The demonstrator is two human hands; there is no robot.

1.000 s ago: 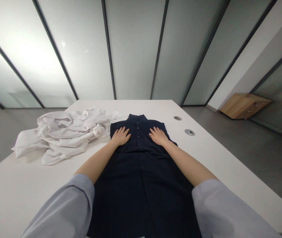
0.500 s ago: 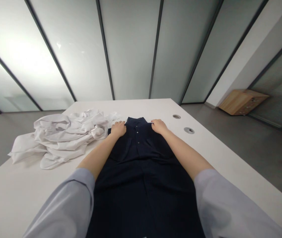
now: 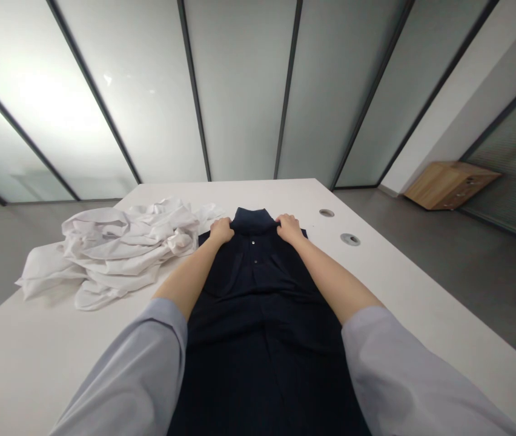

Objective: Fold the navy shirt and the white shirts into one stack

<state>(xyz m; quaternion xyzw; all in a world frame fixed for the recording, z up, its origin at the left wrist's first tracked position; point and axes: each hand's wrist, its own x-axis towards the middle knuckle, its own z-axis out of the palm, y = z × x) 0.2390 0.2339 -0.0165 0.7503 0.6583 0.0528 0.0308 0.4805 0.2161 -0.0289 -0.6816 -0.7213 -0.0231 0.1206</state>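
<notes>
Tbl (image 3: 13, 357): both grips (image 3: 222, 231) (image 3: 289, 229) closed @ collar (image 3: 253, 223)

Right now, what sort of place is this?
Probably an office: frosted glass panels, a white table with round inset fittings, and a wooden cabinet standing on the floor.

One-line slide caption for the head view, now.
Left hand and right hand hold a navy shirt at either side of its collar on a white table, beside heaped white cloth.
</notes>
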